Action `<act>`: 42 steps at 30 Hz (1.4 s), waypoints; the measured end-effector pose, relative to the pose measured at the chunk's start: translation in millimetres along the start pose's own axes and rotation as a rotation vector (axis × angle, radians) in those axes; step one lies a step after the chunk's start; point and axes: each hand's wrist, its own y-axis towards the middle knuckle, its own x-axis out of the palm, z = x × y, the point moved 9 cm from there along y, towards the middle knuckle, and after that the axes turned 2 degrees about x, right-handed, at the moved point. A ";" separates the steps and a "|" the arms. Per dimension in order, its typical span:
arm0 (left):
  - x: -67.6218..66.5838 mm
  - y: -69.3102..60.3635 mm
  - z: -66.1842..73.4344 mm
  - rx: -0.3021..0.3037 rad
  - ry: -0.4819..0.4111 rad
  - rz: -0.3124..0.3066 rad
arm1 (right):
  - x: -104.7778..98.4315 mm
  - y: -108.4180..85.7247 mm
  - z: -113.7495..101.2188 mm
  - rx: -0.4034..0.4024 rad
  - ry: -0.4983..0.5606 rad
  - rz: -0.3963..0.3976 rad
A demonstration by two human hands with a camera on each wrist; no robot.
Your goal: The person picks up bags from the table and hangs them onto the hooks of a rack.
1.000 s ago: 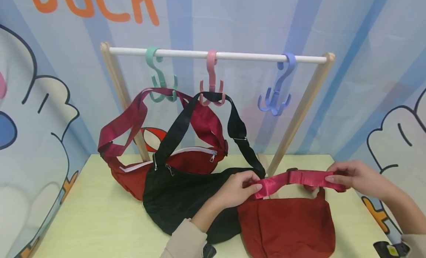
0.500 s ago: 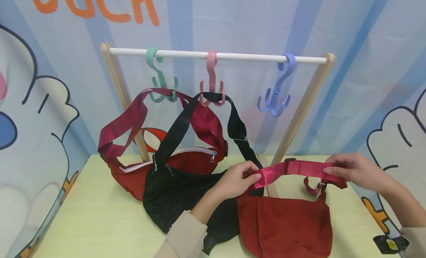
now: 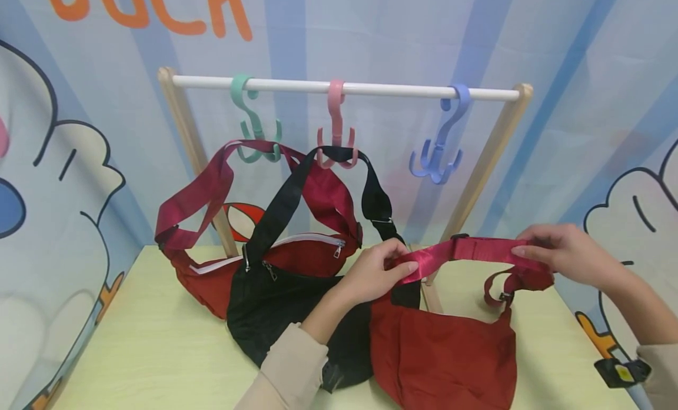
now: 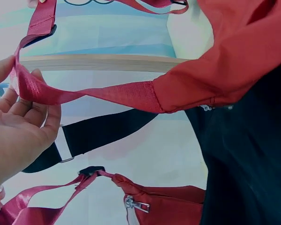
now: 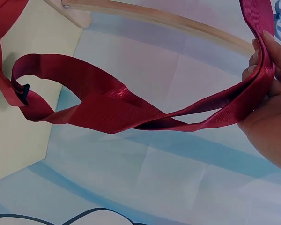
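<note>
A red bag (image 3: 450, 357) with a shiny crimson strap (image 3: 487, 250) is at the front right in the head view. My left hand (image 3: 373, 272) pinches the strap's left part between thumb and fingers, just above the bag's left corner. Farther right, my right hand (image 3: 569, 254) pinches the same strap, and a twisted length (image 5: 103, 110) of it hangs from that hand down to the bag. The strap's black buckle (image 3: 459, 236) lies between both hands. A blue hook (image 3: 438, 157) hangs behind and above them, apart from the strap.
A wooden rack with a white rail (image 3: 394, 89) stands at the back. A black bag (image 3: 302, 316) hangs by its strap on the pink hook (image 3: 336, 127). Another red bag (image 3: 312, 251) hangs on the green hook (image 3: 256, 125), behind the black one.
Both hands have risen, lifting the strap toward the rack. The red bag has shifted slightly left, and more of the strap's hanging right end shows.
</note>
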 end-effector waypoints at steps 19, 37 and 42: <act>-21.7 11.2 30.2 0.051 -0.008 0.009 | -17.1 16.9 -24.9 0.032 0.039 -0.009; -33.2 23.4 53.2 0.060 0.069 0.009 | -25.6 28.7 -57.1 -0.042 0.003 0.024; -35.6 28.2 57.4 0.018 0.096 0.025 | -26.5 31.2 -67.1 -0.064 0.014 0.020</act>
